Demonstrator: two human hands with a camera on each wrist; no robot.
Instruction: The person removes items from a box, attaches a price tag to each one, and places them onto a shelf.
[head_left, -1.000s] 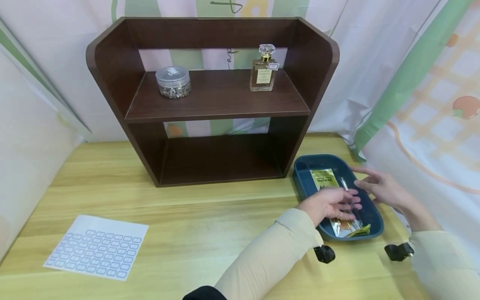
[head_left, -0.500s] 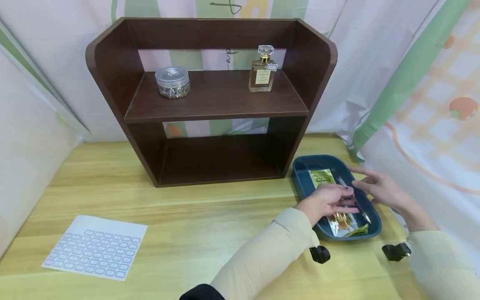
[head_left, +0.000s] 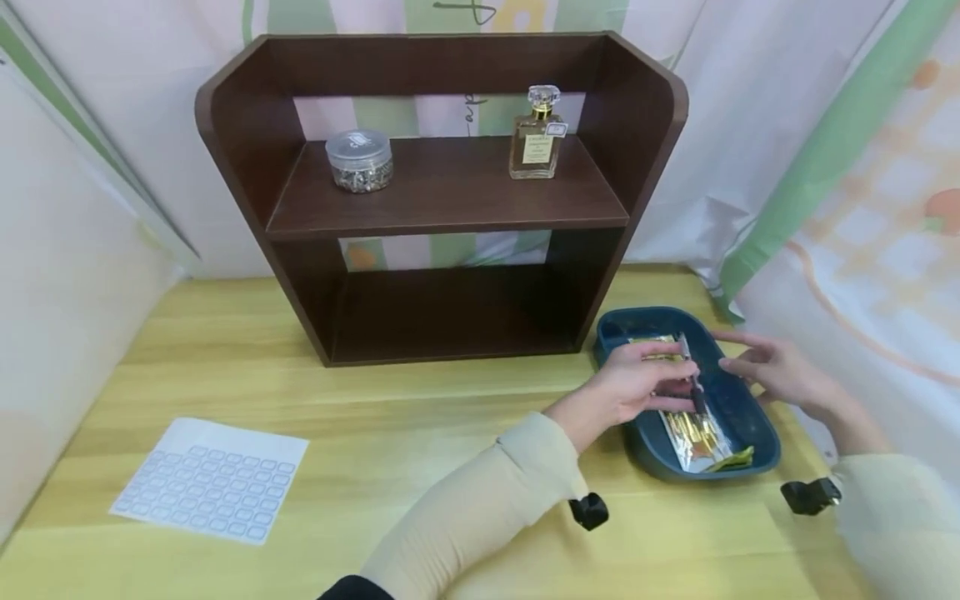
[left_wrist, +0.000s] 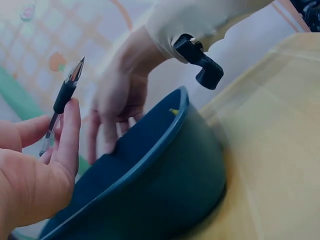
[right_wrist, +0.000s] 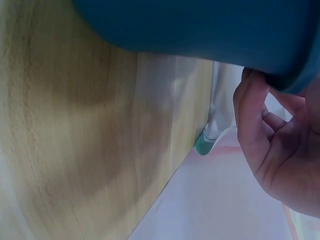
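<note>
My left hand (head_left: 630,385) pinches a clear-barrelled pen (left_wrist: 64,97) with a black grip and a pointed metal tip. In the left wrist view the tip points up, above the rim of a dark blue plastic bin (left_wrist: 200,160). Inside the bin, partly behind my left hand, lie shiny gold and clear packets (head_left: 692,435). My right hand (head_left: 783,379) holds the bin's right rim, its thumb over the edge and fingers along the outer side; some fingertips are hidden in the right wrist view.
Left of the bin stands a dark brown two-tier shelf (head_left: 450,228). A clear lidded jar (head_left: 361,161) and a perfume bottle (head_left: 535,137) with a small tag sit on its upper tier. A sheet of blue-edged labels (head_left: 213,479) lies at front left. Curtains hang behind.
My left hand has lifted the pen from among the bin's contents and moved left and up a little. The right hand stays at the rim. The head view has shifted slightly.
</note>
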